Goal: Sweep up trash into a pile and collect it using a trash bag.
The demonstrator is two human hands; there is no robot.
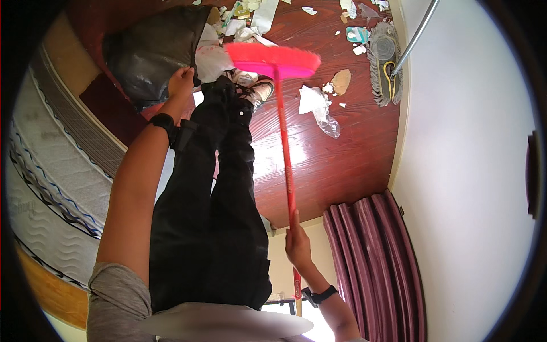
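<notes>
My left hand (182, 84) is closed on the edge of a black plastic bag (151, 54), which lies on the floor at the far left with its mouth toward scattered litter. In my right hand (298, 246) is the red handle of a broom (286, 149). Its pink head with red bristles (273, 58) is at the far end, over the litter beside my shoe (260, 92). Crumpled white paper and wrappers (250, 34) lie in a heap near the bag's mouth. How deep the litter goes into the bag is hidden.
A grey string mop (384, 68) rests against the white wall (467, 125) at right, beside a turquoise packet (357, 35). A clear plastic wrapper (327, 122) and brown scrap (341, 82) lie on the red wooden floor (356, 157). Mattress (68, 182) at left, purple curtain (376, 256) at lower right.
</notes>
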